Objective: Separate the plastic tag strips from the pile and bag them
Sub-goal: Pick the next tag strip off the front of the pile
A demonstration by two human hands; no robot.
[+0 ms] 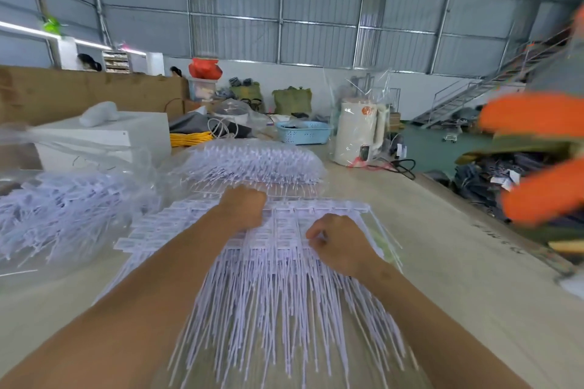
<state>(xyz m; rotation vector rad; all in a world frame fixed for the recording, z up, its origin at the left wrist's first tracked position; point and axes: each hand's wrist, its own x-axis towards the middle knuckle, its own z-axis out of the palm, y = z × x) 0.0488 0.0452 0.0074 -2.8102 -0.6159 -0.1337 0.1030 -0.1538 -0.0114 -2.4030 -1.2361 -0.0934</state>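
both hands are down on the strips (278, 249) spread flat on the desk (442, 262), left hand (243, 208) curled pinning the tag heads, right hand (338, 240) pinching one edge, probably to peel a strip off while the bagged ones (256, 161) sit just behind

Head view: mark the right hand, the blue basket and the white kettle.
right hand (343, 241), head view, back of the hand
blue basket (302, 133), head view, front wall
white kettle (355, 136), head view, middle of the body
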